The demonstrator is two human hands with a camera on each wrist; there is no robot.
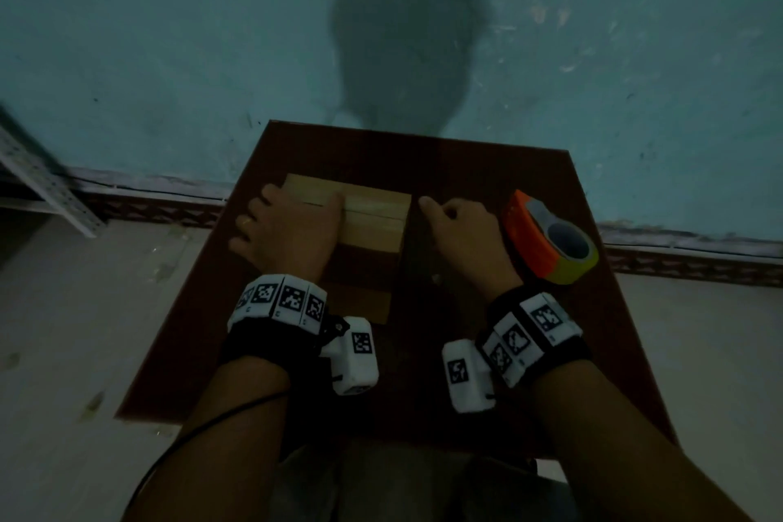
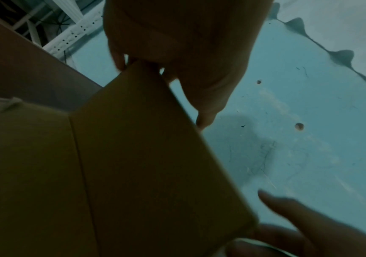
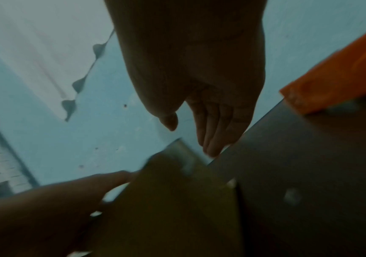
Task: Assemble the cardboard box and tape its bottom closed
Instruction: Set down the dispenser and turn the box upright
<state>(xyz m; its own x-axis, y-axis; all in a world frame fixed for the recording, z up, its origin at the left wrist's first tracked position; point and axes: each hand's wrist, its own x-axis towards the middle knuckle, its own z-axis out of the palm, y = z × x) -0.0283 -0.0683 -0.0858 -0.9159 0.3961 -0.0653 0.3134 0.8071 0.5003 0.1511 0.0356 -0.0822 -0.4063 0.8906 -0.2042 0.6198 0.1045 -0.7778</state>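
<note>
Our left hand [image 1: 284, 231] rests on the flattened cardboard box [image 1: 373, 220]; our right hand [image 1: 459, 231] hangs loose beside it.

Nearest us, both wrists carry marker-covered bands above the dark red table [image 1: 487, 165]. In the left wrist view our fingers [image 2: 204, 104] curl over the box's far edge and grip a flap there. We see the right hand just off the box's right edge, apart from it, fingers loosely bent with nothing in them. The box lies flat, its long axis running away from us toward the wall, with the left hand over its far left part. To the right of our right hand sits the orange tape dispenser [image 1: 551, 239] with its roll. Beyond the table rises a teal wall [image 1: 169, 34].
</note>
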